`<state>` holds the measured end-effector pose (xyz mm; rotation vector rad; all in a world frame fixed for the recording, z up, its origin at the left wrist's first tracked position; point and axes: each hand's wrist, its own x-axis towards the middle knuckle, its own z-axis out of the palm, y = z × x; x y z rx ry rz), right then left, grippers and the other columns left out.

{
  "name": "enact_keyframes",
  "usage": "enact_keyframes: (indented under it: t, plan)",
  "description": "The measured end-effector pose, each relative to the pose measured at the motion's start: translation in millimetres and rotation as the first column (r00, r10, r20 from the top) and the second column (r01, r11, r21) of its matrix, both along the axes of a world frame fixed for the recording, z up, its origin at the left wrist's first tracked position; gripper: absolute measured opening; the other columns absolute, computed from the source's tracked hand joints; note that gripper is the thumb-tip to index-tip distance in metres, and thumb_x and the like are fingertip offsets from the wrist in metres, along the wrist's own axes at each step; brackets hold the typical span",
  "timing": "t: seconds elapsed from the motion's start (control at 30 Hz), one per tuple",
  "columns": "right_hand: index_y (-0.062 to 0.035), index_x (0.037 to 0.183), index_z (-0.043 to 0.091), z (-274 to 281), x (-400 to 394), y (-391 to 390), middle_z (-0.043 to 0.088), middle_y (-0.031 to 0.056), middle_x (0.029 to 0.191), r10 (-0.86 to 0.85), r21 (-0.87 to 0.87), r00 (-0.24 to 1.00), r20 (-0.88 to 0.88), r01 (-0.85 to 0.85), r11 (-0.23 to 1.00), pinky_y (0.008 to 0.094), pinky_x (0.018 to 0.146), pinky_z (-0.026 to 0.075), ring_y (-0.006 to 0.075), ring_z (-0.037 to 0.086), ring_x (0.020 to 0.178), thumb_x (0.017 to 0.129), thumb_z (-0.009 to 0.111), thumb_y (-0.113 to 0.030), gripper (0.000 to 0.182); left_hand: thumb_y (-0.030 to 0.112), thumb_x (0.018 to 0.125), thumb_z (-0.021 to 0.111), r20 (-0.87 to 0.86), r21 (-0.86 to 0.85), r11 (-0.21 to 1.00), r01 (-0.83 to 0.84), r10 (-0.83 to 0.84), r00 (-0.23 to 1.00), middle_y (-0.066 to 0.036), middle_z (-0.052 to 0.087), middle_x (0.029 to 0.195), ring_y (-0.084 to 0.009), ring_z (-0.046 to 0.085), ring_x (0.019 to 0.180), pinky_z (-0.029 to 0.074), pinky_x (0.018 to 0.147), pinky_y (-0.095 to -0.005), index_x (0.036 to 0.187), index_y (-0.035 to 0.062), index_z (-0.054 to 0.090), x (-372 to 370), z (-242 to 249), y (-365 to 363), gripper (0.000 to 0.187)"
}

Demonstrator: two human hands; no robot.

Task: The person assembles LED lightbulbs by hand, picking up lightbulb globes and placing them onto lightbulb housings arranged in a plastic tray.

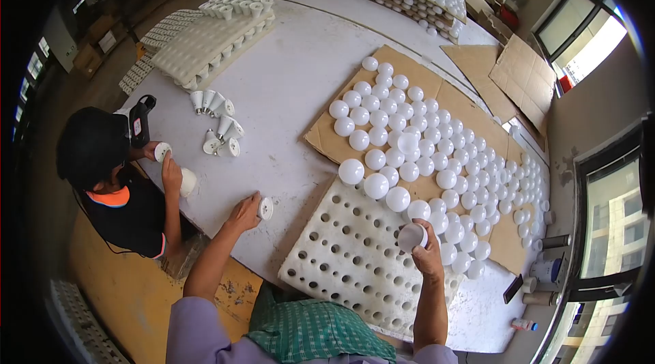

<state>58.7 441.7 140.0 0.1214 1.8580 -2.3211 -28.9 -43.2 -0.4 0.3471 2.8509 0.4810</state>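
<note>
My left hand [244,214] is closed around a white LED bulb base [265,208], its round face turned to the right. My right hand [429,255] grips a white dome-shaped bulb cover [411,237], its open rim partly towards me. Below that hand lies a white foam tray [344,248] with rows of holes. Many round white bulb covers [408,143] stand on brown cardboard [334,125] beyond and right of the tray.
To my left, a person in a black cap [95,146] holds another bulb base [162,152]. Loose bulb bases [223,128] lie on the white table [280,57]. Stacked foam trays [205,50] stand at far left. A phone [513,289] and jars line the right edge.
</note>
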Motion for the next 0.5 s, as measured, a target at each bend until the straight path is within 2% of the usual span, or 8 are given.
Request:
enact_keyframes:
  t: [0.03,0.1,0.13,0.17,0.23,0.27,0.37,0.5]
  plan:
    - [-0.0053,0.129,0.044,2,10,-8,0.058,0.0093,0.116,-0.001,-0.083,1.000,-0.005,0.000,0.997,0.0316,0.089,0.048,0.0189,0.057,0.103,0.061,0.088,-0.038,0.087,0.014,0.069,0.075,0.109,0.095,0.981,-0.170,0.160,0.981,-0.023,0.059,0.118,-0.0384,0.057,0.109,0.047,0.092,-0.0418,0.123,0.0000,0.049,8,11,16,0.061]
    - [-0.0065,0.129,0.042,11,27,-23,0.058,0.0094,0.116,-0.009,-0.047,1.000,-0.014,0.008,0.999,0.0319,0.089,0.047,0.0191,0.056,0.105,0.059,0.089,-0.032,0.088,0.017,0.070,0.072,0.123,0.201,0.965,-0.170,0.148,0.981,-0.018,0.066,0.102,-0.0345,0.064,0.095,0.052,0.082,-0.0415,0.119,-0.0011,0.052,24,43,50,0.056]
    - [-0.0065,0.129,0.042,11,35,-26,0.058,0.0094,0.116,-0.020,-0.045,1.000,0.012,0.021,0.999,0.0319,0.089,0.047,0.0191,0.056,0.105,0.059,0.089,-0.032,0.088,0.015,0.070,0.070,0.255,0.470,0.854,-0.224,0.112,0.960,-0.014,0.066,0.097,-0.0289,0.064,0.087,0.053,0.078,-0.0394,0.117,-0.0017,0.053,34,53,65,0.053]
    - [-0.0072,0.127,0.042,12,41,-28,0.058,0.0092,0.115,0.023,0.084,1.000,0.003,-0.024,0.996,0.0319,0.089,0.047,0.0193,0.056,0.106,0.059,0.089,-0.029,0.085,0.013,0.070,0.069,0.366,0.685,0.661,-0.305,0.050,0.929,-0.010,0.066,0.092,-0.0232,0.064,0.079,0.054,0.075,-0.0372,0.115,-0.0024,0.054,43,65,81,0.050]
    - [-0.0079,0.125,0.043,13,51,-35,0.058,0.0090,0.115,0.082,0.215,0.997,0.003,-0.081,0.973,0.0319,0.089,0.047,0.0194,0.056,0.106,0.058,0.088,-0.025,0.082,0.011,0.070,0.067,0.575,0.814,0.330,-0.478,-0.340,0.744,-0.007,0.064,0.089,-0.0135,0.059,0.066,0.054,0.071,-0.0334,0.113,-0.0034,0.055,63,91,113,0.047]
    - [-0.0082,0.122,0.044,14,54,-40,0.058,0.0085,0.115,0.125,0.217,0.990,-0.060,-0.109,0.970,0.0323,0.089,0.047,0.0194,0.056,0.105,0.058,0.088,-0.022,0.079,0.008,0.071,0.066,0.555,0.832,0.280,-0.479,-0.428,0.713,-0.009,0.065,0.088,-0.0116,0.057,0.060,0.054,0.071,-0.0335,0.112,-0.0046,0.056,73,101,129,0.045]
    - [-0.0088,0.115,0.047,25,67,-54,0.056,0.0072,0.118,0.169,0.134,0.986,-0.014,-0.165,0.977,0.0336,0.091,0.046,0.0187,0.056,0.104,0.057,0.088,-0.016,0.071,0.012,0.073,0.077,0.508,0.861,0.361,-0.358,-0.586,0.631,-0.010,0.067,0.090,-0.0114,0.061,0.066,0.055,0.063,-0.0291,0.111,-0.0047,0.058,89,124,162,0.046]
    - [-0.0069,0.121,0.047,25,80,-56,0.056,0.0066,0.119,0.230,0.255,0.969,-0.087,-0.201,0.946,0.0334,0.094,0.044,0.0187,0.056,0.106,0.058,0.086,-0.012,0.075,0.023,0.071,0.082,0.443,0.876,0.446,-0.183,-0.596,0.669,-0.008,0.068,0.080,-0.0095,0.061,0.059,0.050,0.051,-0.0242,0.104,-0.0032,0.065,98,135,180,0.045]
